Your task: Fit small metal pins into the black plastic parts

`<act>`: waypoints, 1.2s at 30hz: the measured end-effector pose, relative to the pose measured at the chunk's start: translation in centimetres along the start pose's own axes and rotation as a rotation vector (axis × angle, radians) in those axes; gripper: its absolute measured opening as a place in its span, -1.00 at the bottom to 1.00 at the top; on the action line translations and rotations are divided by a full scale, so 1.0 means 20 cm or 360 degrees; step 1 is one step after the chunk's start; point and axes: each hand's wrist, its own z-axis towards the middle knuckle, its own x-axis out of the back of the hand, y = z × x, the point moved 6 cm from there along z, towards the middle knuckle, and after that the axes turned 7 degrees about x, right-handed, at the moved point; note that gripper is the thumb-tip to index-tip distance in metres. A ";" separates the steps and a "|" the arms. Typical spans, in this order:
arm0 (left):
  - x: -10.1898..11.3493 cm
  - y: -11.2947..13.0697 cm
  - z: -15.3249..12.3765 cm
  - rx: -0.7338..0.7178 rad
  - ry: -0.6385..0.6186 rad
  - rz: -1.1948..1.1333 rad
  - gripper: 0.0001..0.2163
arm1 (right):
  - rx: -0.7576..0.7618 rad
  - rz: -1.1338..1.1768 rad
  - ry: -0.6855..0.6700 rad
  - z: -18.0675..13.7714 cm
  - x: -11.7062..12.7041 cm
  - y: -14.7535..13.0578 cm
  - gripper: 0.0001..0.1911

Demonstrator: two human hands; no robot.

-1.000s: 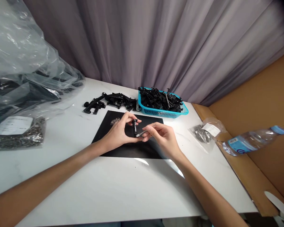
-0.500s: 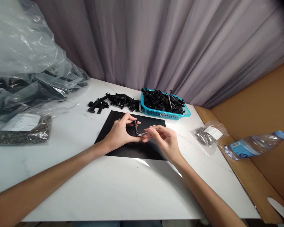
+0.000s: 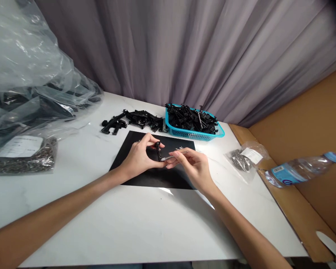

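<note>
Over the black mat [image 3: 154, 183], my left hand [image 3: 138, 157] pinches a slim black plastic part [image 3: 158, 151] upright between thumb and fingers. My right hand [image 3: 192, 164] is closed on a thin silver tool [image 3: 173, 156]. Its left end meets the lower end of the black part, close to my left thumb; whether it is tweezers I cannot tell. Small shiny metal pieces [image 3: 180, 148] lie on the mat behind my right hand. More of them lie partly hidden behind my left hand.
A turquoise basket [image 3: 189, 135] full of black parts stands at the back, beside a loose pile of black parts [image 3: 144, 120]. Bags of metal pieces lie left [image 3: 25, 158] and right [image 3: 242, 160]. A large plastic bag [image 3: 44, 74], a bottle [image 3: 302, 170] and cardboard [image 3: 305, 127] flank the table.
The whole view has shifted slightly, so most things appear a little further left. Both hands keep the same grip, and the tool still meets the black part.
</note>
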 end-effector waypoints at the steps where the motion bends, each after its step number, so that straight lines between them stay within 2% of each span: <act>1: 0.00 0.00 0.00 -0.0003 -0.0005 0.0006 -0.44 | -0.0001 0.0005 -0.0002 0.00 0.00 0.00 -0.76; 9: -0.01 0.01 0.01 -0.0009 -0.0037 0.0011 -0.45 | -0.0051 0.0025 -0.0024 0.00 -0.02 0.00 -0.73; 11: 0.00 0.03 0.02 -0.0024 -0.0054 -0.0008 -0.46 | -0.0017 -0.0027 0.0031 0.01 0.00 -0.02 -0.72; 15: 0.01 0.06 0.03 -0.0029 -0.0155 0.0049 -0.43 | 0.0225 -0.0498 0.0375 0.05 0.16 -0.11 -0.61; 17: 0.00 0.04 0.03 -0.0008 -0.0222 0.0099 -0.42 | 0.0310 -0.0792 0.0412 0.07 0.23 -0.13 -0.57; 18: 0.00 0.03 0.03 0.0008 -0.0244 0.0124 -0.42 | 0.0326 -0.0913 0.0324 0.08 0.25 -0.12 -0.57; 22: 0.00 0.00 0.04 0.0046 -0.0238 0.0156 -0.41 | 0.0351 -0.1355 -0.0299 0.08 0.19 -0.01 -0.67; 27: 0.01 0.00 0.05 0.0107 -0.0207 0.0171 -0.40 | 0.0374 -0.1757 -0.0687 0.04 0.14 0.09 -0.75; 30: 0.00 0.01 0.04 0.0085 -0.0232 0.0205 -0.41 | 0.0426 -0.1826 -0.0764 0.04 0.14 0.10 -0.79; 36: -0.03 0.01 0.02 -0.0013 -0.0285 0.0344 -0.44 | 0.0463 -0.1879 -0.0690 0.06 0.14 0.12 -0.82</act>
